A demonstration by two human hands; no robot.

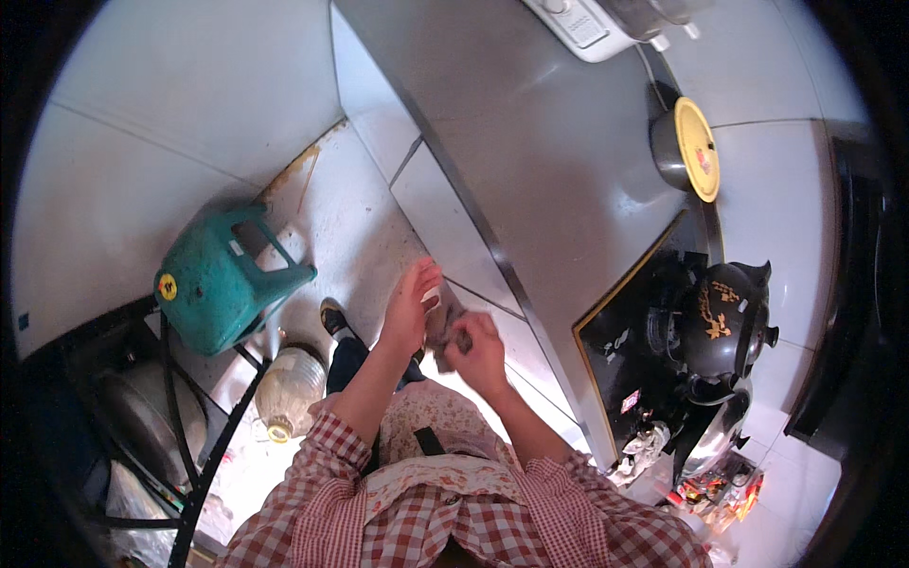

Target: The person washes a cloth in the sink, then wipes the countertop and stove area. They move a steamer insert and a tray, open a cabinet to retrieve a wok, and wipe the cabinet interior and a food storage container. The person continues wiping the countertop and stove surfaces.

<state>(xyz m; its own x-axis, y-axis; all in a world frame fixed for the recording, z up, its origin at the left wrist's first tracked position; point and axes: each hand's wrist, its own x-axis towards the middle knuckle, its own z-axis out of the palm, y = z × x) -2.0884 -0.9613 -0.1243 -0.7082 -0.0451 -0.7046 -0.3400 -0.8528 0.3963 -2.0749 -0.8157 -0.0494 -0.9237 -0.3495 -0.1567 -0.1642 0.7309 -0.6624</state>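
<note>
Both hands are in front of my apron, above the floor beside the counter. My left hand point(410, 305) is raised with its fingers loosely bent and apart, and I see nothing in it. My right hand point(479, 348) has its fingers curled around a dark, crumpled thing point(446, 319), perhaps a cloth; it is blurred. That thing hangs between the two hands. The floral apron point(415, 419) lies just below them, over a red checked shirt.
A steel counter point(511, 142) runs along the right, with a black stove point(603, 341), a dark pot point(717, 319) and a yellow-lidded pot point(696, 149). At left stand a green plastic stool point(220, 284), a large plastic bottle point(291, 390) and a black metal rack point(206, 461).
</note>
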